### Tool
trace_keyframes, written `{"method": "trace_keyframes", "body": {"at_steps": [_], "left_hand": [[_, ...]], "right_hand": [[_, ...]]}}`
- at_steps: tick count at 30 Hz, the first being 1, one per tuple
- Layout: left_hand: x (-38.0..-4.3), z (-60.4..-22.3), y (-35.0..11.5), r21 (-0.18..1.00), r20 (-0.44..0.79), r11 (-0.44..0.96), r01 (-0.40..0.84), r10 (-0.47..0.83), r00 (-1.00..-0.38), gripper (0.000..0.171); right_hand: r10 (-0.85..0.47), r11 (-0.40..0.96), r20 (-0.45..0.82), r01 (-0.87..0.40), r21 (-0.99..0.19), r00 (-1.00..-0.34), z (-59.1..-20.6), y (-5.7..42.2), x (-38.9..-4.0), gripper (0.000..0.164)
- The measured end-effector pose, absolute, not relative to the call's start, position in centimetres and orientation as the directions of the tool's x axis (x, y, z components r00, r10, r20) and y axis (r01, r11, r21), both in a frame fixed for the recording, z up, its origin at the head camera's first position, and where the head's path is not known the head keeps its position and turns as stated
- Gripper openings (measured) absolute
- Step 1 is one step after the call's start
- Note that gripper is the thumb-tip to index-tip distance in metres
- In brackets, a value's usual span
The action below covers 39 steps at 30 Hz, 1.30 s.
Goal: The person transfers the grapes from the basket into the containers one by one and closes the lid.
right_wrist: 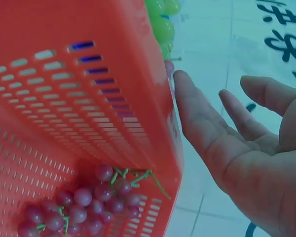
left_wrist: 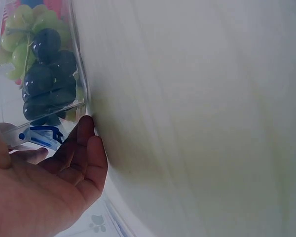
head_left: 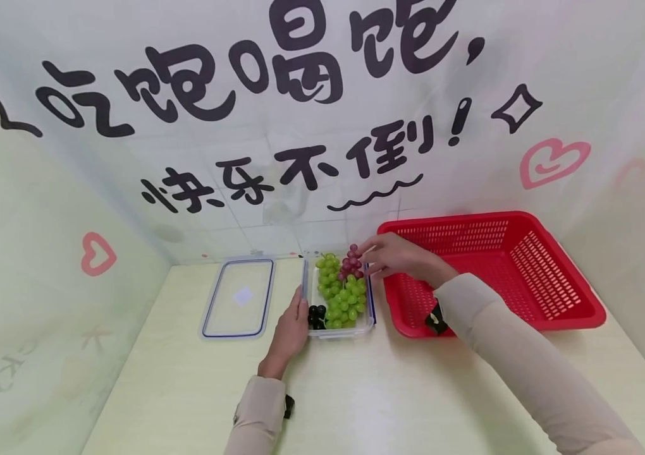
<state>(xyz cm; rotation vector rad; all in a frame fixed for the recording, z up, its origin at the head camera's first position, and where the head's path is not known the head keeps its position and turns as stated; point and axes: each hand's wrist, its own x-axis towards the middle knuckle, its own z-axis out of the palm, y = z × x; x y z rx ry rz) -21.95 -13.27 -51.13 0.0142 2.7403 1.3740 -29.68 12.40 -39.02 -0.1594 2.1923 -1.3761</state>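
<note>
A clear plastic container [head_left: 345, 333] holds green grapes [head_left: 348, 300], a small bunch of red grapes [head_left: 351, 264] at its back right and black grapes [head_left: 317, 316] at its front left. My left hand [head_left: 290, 328] holds the container's left side; the left wrist view shows its fingers [left_wrist: 91, 153] beside a blue-edged clip [left_wrist: 42, 136]. My right hand [head_left: 393, 256] is at the back right corner, fingertips close to the red grapes, with nothing gripped. Whether they touch cannot be told. In the right wrist view its fingers are apart.
A red perforated basket [head_left: 561, 322] stands on the table right of the container. More red grapes [right_wrist: 81, 200] lie inside it, seen in the right wrist view. A clear blue-rimmed lid [head_left: 237, 300] lies flat at the left. A printed wall [head_left: 231, 234] rises behind.
</note>
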Motion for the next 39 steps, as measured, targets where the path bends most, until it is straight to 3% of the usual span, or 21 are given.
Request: {"method": "trace_keyframes", "body": {"at_steps": [13, 39], "left_hand": [[-21.9, -50.9, -13.2, 0.803, -0.057, 0.596, -0.018, 0.046, -0.997, 0.055], [-21.7, -50.8, -13.3, 0.800, -0.060, 0.600, -0.019, 0.049, -0.997, 0.054]], "right_hand": [[-0.257, 0.304, -0.367, 0.286, -0.909, -0.894, -39.3, 16.2, -31.0, 0.047], [-0.049, 0.268, -0.474, 0.446, -0.854, -0.879, -42.0, 22.1, -32.0, 0.056]]}}
